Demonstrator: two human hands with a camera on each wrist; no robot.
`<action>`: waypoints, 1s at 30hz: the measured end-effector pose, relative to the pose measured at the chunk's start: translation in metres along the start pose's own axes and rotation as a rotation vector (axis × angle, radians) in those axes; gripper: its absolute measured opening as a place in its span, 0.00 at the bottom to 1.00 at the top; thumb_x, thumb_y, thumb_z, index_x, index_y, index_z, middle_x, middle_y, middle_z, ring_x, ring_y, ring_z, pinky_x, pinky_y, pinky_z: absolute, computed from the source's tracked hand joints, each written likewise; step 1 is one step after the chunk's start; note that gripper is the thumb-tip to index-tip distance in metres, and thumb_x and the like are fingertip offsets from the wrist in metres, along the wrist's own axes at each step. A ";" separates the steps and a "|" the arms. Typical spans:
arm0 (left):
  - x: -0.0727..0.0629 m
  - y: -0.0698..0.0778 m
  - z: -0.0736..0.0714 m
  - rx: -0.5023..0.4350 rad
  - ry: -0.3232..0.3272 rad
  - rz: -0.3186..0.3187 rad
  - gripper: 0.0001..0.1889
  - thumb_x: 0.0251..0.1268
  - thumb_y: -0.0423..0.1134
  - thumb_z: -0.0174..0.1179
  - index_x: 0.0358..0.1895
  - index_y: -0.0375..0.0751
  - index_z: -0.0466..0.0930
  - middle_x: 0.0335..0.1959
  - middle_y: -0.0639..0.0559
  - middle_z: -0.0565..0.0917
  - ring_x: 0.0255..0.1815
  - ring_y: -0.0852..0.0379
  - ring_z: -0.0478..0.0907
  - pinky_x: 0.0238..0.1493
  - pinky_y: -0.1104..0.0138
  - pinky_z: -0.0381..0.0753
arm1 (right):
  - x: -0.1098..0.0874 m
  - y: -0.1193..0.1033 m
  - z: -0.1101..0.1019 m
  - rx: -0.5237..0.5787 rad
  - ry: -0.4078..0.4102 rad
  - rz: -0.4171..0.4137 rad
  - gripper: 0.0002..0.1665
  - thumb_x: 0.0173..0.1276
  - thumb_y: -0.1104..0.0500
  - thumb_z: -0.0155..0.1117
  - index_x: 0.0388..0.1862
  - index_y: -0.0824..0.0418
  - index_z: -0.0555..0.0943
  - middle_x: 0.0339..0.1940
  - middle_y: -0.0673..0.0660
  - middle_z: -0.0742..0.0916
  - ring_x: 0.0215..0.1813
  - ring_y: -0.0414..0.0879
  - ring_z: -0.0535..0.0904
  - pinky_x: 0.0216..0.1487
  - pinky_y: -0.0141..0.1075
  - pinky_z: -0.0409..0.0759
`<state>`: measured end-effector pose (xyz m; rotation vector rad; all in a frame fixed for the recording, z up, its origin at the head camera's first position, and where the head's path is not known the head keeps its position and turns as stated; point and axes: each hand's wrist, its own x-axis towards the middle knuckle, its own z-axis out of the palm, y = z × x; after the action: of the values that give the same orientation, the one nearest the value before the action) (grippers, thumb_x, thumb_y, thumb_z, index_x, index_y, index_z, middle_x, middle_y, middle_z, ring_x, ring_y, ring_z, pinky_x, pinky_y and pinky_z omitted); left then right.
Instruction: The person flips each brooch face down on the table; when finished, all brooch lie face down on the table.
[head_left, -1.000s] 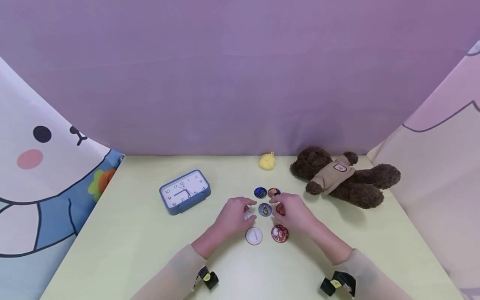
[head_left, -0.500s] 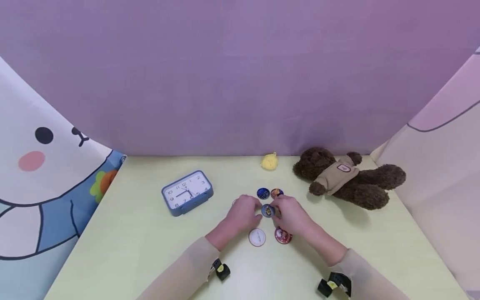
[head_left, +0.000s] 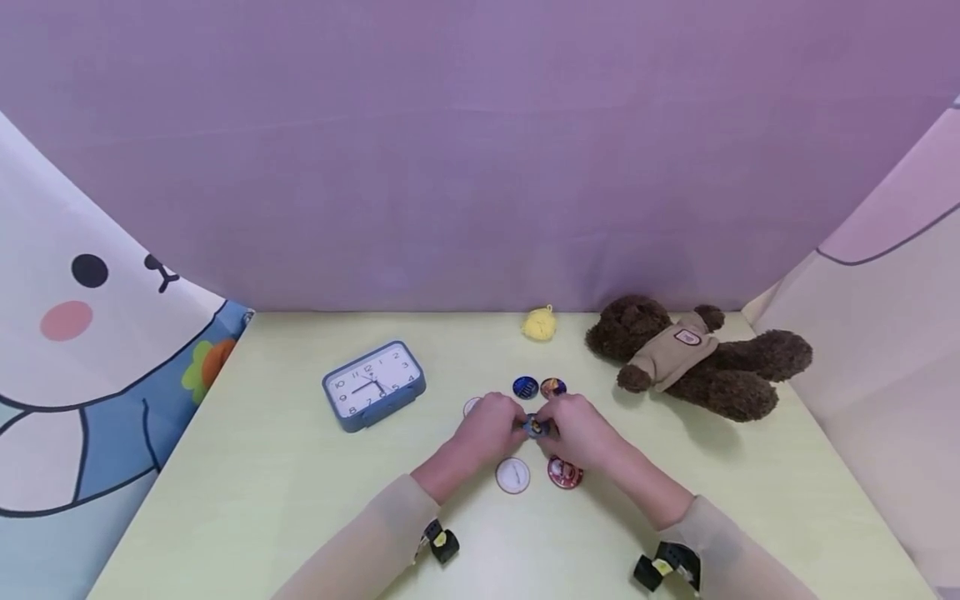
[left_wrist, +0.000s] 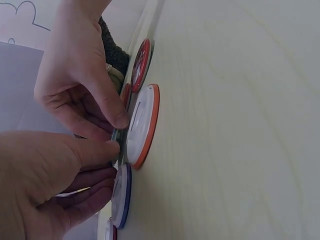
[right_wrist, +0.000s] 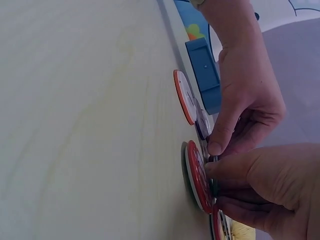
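A small blue button badge [head_left: 534, 426] with a picture on it lies between my two hands in the head view. My left hand [head_left: 491, 427] pinches its left edge, and my right hand [head_left: 579, 429] pinches the right edge. Fingers cover much of the badge, and in both wrist views only a sliver shows. Nearer to me are a white-backed badge [head_left: 512, 475] with a pin across it and a red badge [head_left: 565, 472]. Beyond the hands lie a dark blue badge [head_left: 526, 387] and an orange-toned badge [head_left: 553, 387]. Another pale badge [head_left: 470, 406] is partly hidden by my left hand.
On the pale table [head_left: 247, 500], a blue alarm clock [head_left: 373, 385] stands at the left. A small yellow item [head_left: 538, 323] sits at the back. The brown teddy bear [head_left: 675, 350] in a beige top lies at the back right. Behind hangs a purple cloth [head_left: 480, 167].
Both hands have closed in on the blue badge from either side and now pinch it. My left hand has shifted right, uncovering part of the pale badge on its left.
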<state>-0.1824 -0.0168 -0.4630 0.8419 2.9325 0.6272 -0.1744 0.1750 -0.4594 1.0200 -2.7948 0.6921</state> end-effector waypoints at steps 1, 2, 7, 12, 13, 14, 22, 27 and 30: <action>-0.001 0.000 -0.001 0.005 0.000 0.006 0.05 0.67 0.39 0.73 0.40 0.42 0.94 0.35 0.51 0.94 0.37 0.56 0.88 0.44 0.67 0.87 | 0.001 0.000 -0.001 -0.006 0.001 -0.015 0.05 0.59 0.67 0.79 0.33 0.61 0.91 0.29 0.53 0.91 0.30 0.41 0.79 0.33 0.31 0.79; -0.002 -0.001 -0.002 0.008 -0.001 0.009 0.06 0.68 0.40 0.73 0.40 0.43 0.94 0.35 0.51 0.94 0.36 0.56 0.88 0.44 0.66 0.87 | 0.001 0.000 -0.001 -0.021 0.004 -0.030 0.04 0.60 0.66 0.79 0.34 0.60 0.92 0.30 0.52 0.92 0.31 0.42 0.81 0.35 0.33 0.81; -0.005 -0.003 -0.004 -0.015 0.026 -0.006 0.08 0.73 0.43 0.69 0.42 0.45 0.94 0.36 0.52 0.94 0.38 0.56 0.89 0.46 0.64 0.88 | 0.002 0.001 -0.006 -0.060 0.014 -0.043 0.06 0.63 0.63 0.79 0.40 0.60 0.94 0.33 0.52 0.93 0.35 0.45 0.85 0.43 0.40 0.86; -0.009 -0.006 -0.007 -0.071 0.047 -0.006 0.08 0.73 0.41 0.68 0.42 0.41 0.94 0.37 0.50 0.94 0.39 0.55 0.90 0.47 0.65 0.89 | 0.002 0.000 -0.007 -0.069 0.012 -0.037 0.07 0.66 0.62 0.78 0.42 0.61 0.94 0.34 0.53 0.94 0.38 0.46 0.87 0.46 0.41 0.88; -0.009 -0.006 -0.008 -0.080 0.051 -0.008 0.08 0.73 0.40 0.69 0.42 0.41 0.94 0.37 0.49 0.94 0.39 0.54 0.90 0.47 0.65 0.89 | 0.002 -0.001 -0.007 -0.072 0.016 -0.037 0.07 0.67 0.62 0.77 0.42 0.61 0.94 0.35 0.54 0.94 0.38 0.47 0.88 0.46 0.42 0.89; -0.009 -0.007 -0.008 -0.085 0.055 -0.014 0.08 0.73 0.40 0.69 0.42 0.40 0.94 0.36 0.49 0.94 0.39 0.54 0.90 0.46 0.65 0.89 | 0.002 -0.001 -0.007 -0.072 0.024 -0.037 0.07 0.67 0.62 0.77 0.42 0.62 0.94 0.35 0.54 0.94 0.39 0.47 0.88 0.46 0.41 0.89; -0.007 -0.011 -0.006 -0.122 0.096 -0.038 0.06 0.70 0.36 0.71 0.43 0.38 0.92 0.35 0.49 0.93 0.35 0.58 0.88 0.40 0.71 0.87 | 0.007 -0.003 -0.001 -0.038 0.052 0.057 0.07 0.68 0.65 0.75 0.44 0.64 0.90 0.37 0.57 0.92 0.40 0.48 0.89 0.44 0.36 0.90; -0.004 -0.014 -0.001 -0.140 0.109 -0.057 0.09 0.68 0.34 0.72 0.47 0.35 0.90 0.35 0.47 0.93 0.36 0.58 0.89 0.38 0.73 0.86 | 0.012 -0.003 0.003 -0.047 0.065 0.117 0.05 0.66 0.66 0.76 0.40 0.64 0.88 0.34 0.55 0.91 0.38 0.46 0.88 0.42 0.37 0.89; -0.002 -0.015 0.001 -0.154 0.113 -0.068 0.11 0.67 0.33 0.72 0.50 0.35 0.89 0.34 0.48 0.93 0.35 0.58 0.89 0.37 0.73 0.86 | 0.015 -0.003 0.005 -0.051 0.069 0.156 0.06 0.64 0.65 0.78 0.39 0.63 0.89 0.32 0.54 0.90 0.36 0.46 0.86 0.41 0.38 0.88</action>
<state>-0.1883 -0.0291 -0.4700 0.7116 2.9475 0.9108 -0.1838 0.1623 -0.4590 0.7613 -2.8380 0.6554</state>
